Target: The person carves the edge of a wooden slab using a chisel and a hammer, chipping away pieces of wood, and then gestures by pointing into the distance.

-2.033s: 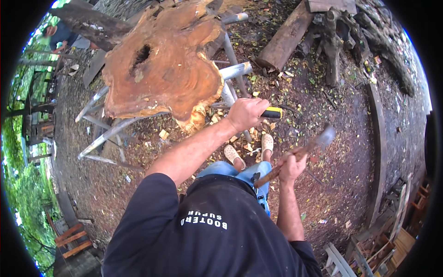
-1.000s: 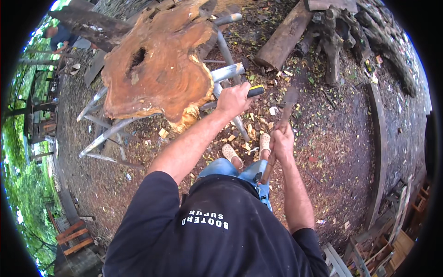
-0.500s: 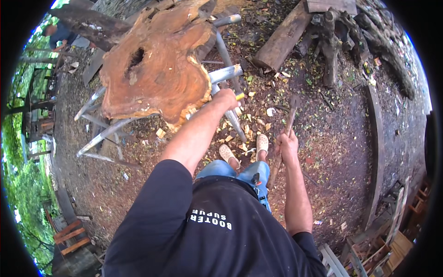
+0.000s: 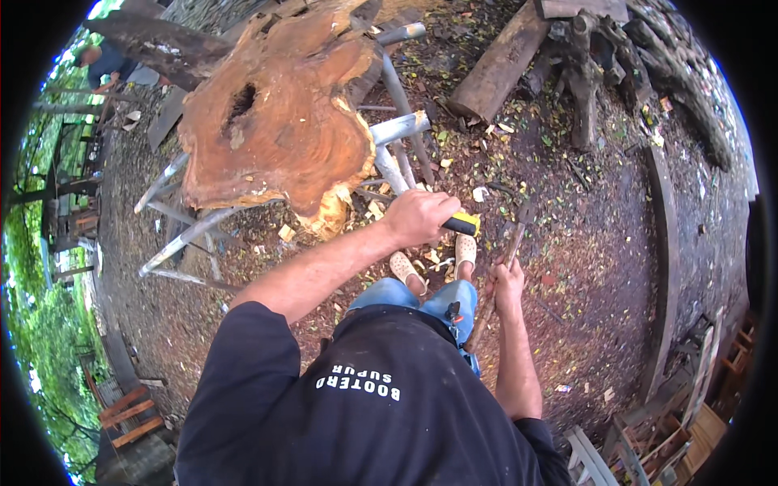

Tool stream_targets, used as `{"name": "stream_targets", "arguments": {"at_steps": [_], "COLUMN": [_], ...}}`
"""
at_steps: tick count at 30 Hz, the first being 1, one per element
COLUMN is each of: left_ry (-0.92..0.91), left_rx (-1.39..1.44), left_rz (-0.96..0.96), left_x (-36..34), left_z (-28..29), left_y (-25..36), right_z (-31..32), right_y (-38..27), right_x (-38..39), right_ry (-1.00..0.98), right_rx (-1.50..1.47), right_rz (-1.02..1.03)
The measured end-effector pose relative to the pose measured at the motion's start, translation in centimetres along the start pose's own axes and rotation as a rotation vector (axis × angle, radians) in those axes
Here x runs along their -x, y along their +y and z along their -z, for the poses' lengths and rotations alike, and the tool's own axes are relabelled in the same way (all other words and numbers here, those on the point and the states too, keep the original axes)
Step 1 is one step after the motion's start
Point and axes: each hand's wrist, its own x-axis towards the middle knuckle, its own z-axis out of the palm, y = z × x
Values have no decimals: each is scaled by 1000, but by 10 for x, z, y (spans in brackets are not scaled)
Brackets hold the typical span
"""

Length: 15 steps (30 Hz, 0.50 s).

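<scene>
Distance is opening between the irregular reddish-brown wooden slab, which is resting on grey tubular legs, and the left hand, which is clenching a black-and-yellow tool handle; having just swung back from the rim, it is leaving that edge unworked. The right hand is gripping a long brown wooden-handled tool, its blurred head possibly being metal.

Both Grips Back From the Wood Slab

Half a second ago, the left grip was right by the slab. Now it is farther away, and more of its black and yellow handle shows. The left arm no longer covers the slab's pale corner. The right grip and its long tool moved away too.
</scene>
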Motion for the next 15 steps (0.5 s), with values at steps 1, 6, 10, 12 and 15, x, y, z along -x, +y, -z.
{"name": "stream_targets", "arguments": {"at_steps": [1,6,10,12,15], "left_ry": [-3,-16,-67,-58,-86], "left_rx": [3,-18,-33,-27,-42], "left_rz": [-4,-98,-187,-204,-229], "left_x": [2,12,18,20,21], "left_z": [2,12,7,7,7], "left_y": [-1,-4,0,-3,-4], "right_z": [-1,-12,-17,-24,-38], "right_y": [0,-1,1,4,13], "right_x": [1,15,31,41,56], "right_ry": [5,-1,49,113,209], "right_rx": [-3,-25,-34,-68,-138], "right_rz": [0,71,86,173,316]}}
